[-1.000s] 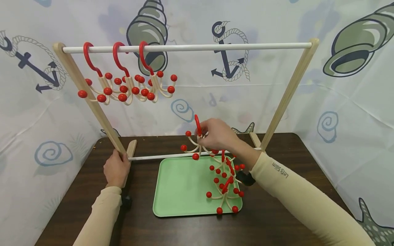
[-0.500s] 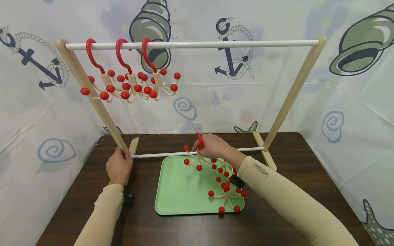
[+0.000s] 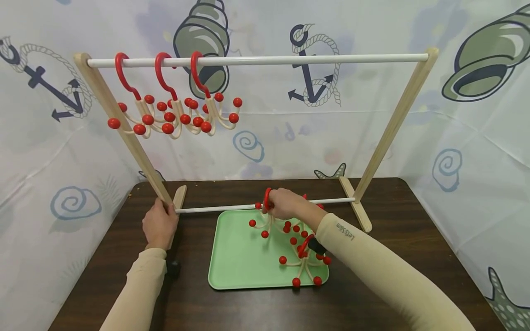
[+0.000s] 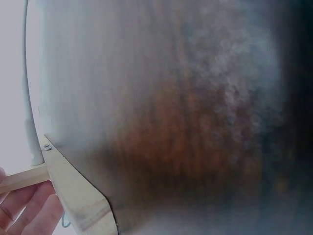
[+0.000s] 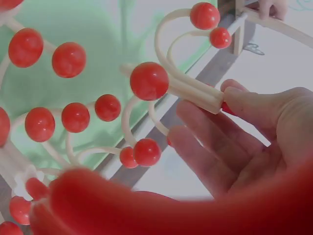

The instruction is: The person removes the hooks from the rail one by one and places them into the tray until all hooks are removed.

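Note:
My right hand pinches a ball-tipped hanger at its stem, just below the red hook. Its cream arms with red balls hang low over the far part of the green tray. Nearer me, another such hanger lies on the tray's right side, and more are partly hidden beneath my right forearm. My left hand grips the foot of the rack's left wooden post. In the left wrist view, curled fingers show beside the wooden base piece.
Three more hangers hang from the left half of the rack's white top rail. A white lower rail runs along the tray's far edge. The right post stands on a wooden foot on the dark table.
My right hand has come down with the hanger, from above the lower rail to low over the tray. The left hand keeps its grip on the post. The head view has shifted slightly.

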`<state>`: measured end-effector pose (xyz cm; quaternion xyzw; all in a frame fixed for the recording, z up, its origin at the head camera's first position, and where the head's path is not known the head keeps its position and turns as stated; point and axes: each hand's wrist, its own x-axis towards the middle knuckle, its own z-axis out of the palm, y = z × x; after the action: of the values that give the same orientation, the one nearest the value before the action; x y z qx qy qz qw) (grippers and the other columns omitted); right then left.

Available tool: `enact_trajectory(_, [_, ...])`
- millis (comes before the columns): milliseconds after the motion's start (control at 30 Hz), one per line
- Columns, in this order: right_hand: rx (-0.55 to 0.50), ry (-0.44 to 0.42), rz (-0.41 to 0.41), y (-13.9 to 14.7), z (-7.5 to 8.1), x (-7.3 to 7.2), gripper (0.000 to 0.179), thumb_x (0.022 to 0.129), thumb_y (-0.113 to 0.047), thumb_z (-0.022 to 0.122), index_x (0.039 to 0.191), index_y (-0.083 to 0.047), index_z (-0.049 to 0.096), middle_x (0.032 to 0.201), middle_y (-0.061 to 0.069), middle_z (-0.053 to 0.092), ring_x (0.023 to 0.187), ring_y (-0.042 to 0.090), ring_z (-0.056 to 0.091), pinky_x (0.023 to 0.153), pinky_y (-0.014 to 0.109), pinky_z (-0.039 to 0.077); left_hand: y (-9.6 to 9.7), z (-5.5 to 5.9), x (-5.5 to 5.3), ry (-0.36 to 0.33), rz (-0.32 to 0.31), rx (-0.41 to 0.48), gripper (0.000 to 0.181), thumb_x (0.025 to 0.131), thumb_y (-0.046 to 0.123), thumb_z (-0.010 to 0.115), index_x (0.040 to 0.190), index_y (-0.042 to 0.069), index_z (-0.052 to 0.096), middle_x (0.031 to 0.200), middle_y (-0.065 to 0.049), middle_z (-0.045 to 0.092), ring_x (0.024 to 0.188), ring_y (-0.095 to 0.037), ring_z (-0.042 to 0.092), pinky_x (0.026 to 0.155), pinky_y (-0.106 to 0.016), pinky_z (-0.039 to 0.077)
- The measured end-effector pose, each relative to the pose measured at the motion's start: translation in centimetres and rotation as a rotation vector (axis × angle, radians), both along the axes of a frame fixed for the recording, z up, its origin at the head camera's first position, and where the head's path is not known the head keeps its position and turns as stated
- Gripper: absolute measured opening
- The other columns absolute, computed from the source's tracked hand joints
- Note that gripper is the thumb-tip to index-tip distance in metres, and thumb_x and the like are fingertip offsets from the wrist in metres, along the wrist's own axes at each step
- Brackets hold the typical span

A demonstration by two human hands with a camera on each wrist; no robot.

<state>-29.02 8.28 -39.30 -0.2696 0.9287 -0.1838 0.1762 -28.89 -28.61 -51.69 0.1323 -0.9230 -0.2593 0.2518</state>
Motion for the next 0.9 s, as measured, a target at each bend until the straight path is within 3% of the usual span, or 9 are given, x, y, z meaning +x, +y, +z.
enact_trajectory(200, [0.046,-0.009,-0.021,0.1,-0.9,-0.1,0.02,0.097,-0.006,0.055,0.105,-0.01,0.073,0.1,0.0,0.071,0.058,0.013,0.041,0.059,0.025,0.035,0.0,0.0,0.1,-0.005,0.0,0.005,0.025,0.096,0.019,0.056,0.107,-0.004,0.056,0.09,-0.027,0.064,0.08,-0.05,0.061,0.067,-0.062,0.042])
enact_trajectory(367, [0.106,-0.011,-0.011,0.3,-1.1,-0.1,0.019,0.097,-0.008,0.057,0.11,-0.009,0.071,0.091,0.001,0.068,0.062,0.014,0.05,0.061,0.027,0.04,0.0,0.0,0.0,-0.011,-0.004,0.007,0.026,0.096,0.02,0.056,0.106,-0.004,0.056,0.089,-0.027,0.064,0.08,-0.05,0.061,0.067,-0.062,0.042])
enact_trajectory(633, [0.199,0.004,0.035,0.7,-0.2,0.2,0.03,0.098,-0.012,0.057,0.126,-0.011,0.065,0.117,0.007,0.068,0.071,0.013,0.057,0.069,0.029,0.044,-0.1,-0.3,-0.1,-0.009,-0.003,0.005,0.026,0.096,0.02,0.056,0.106,-0.004,0.056,0.089,-0.026,0.064,0.08,-0.05,0.061,0.067,-0.062,0.042])
enact_trajectory(767, [0.293,0.056,0.049,0.9,0.3,0.4,0.028,0.098,-0.018,0.058,0.124,-0.018,0.068,0.112,0.001,0.069,0.071,0.012,0.057,0.066,0.028,0.044,-0.1,-0.2,-0.2,-0.005,-0.003,0.005,0.025,0.096,0.02,0.056,0.104,-0.003,0.056,0.089,-0.026,0.064,0.08,-0.05,0.061,0.067,-0.062,0.042])
enact_trajectory(900, [0.389,0.103,0.063,1.1,0.8,0.6,0.027,0.097,-0.024,0.06,0.123,-0.024,0.068,0.112,-0.002,0.068,0.084,0.015,0.062,0.07,0.032,0.049,-0.2,-0.2,-0.2,0.0,-0.001,0.004,0.024,0.095,0.019,0.057,0.104,-0.003,0.057,0.088,-0.026,0.065,0.079,-0.051,0.061,0.067,-0.062,0.042])
